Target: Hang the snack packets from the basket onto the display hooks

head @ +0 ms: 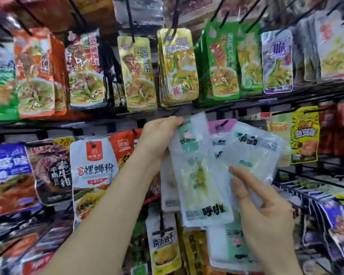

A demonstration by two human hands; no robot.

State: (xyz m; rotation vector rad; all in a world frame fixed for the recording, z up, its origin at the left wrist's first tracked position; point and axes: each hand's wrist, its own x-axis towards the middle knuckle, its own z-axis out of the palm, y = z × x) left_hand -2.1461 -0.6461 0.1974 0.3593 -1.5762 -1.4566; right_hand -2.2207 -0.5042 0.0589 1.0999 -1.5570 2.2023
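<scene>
My left hand (160,135) pinches the top edge of a pale, see-through snack packet (199,175) with mint-green labels, near its hang hole, in front of the middle row of the display. A second pale packet (254,153) fans out tilted to its right. My right hand (260,207) holds this second packet from below, thumb and fingers curled round its lower edge. Behind the two sits a packet with a pink top (221,126). No basket shows in the view.
Black wire hooks (130,18) carry rows of hanging packets: gold ones (177,64), green ones (222,62), orange ones (35,76) above; a white packet (92,175) at left, a yellow one (305,135) at right. More packets (165,243) hang below my hands.
</scene>
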